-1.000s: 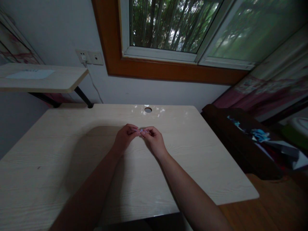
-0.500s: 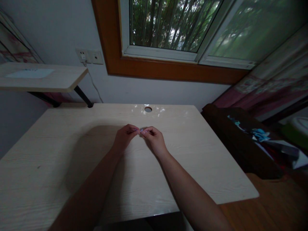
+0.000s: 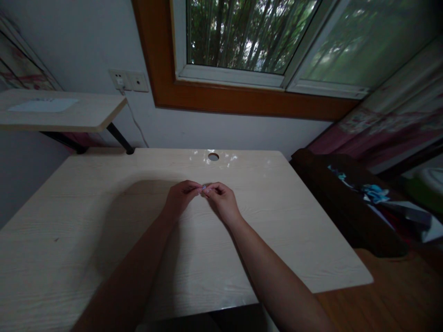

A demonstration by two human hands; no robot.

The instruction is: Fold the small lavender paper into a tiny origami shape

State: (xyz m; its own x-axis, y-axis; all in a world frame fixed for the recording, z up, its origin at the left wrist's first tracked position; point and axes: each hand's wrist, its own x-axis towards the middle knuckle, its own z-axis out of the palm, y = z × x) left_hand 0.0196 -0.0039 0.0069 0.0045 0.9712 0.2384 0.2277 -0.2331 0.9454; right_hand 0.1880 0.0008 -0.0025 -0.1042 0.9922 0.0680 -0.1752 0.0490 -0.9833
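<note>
A tiny pinkish-purple strip (image 3: 204, 187) is pinched between my two hands above the table. It looks like folded paper or ribbon, but its kind is too small to make out. On its left end, my left hand (image 3: 179, 196) closes with thumb and index finger. From the other side my right hand (image 3: 222, 198) grips it the same way, the fingertips of both hands nearly touching. Most of the strip is hidden by the fingers.
Both forearms rest over a pale wooden desk (image 3: 277, 230) with a round cable hole (image 3: 213, 157) near its back edge. At left rises a shelf (image 3: 100, 115) on black legs. A dark wooden bench (image 3: 339, 203) with blue scraps (image 3: 375, 193) stands to the right.
My left hand has shifted very slightly to the right and down, its fingertips closer to those of the right hand. The pinch of both hands on the strip is unchanged.
</note>
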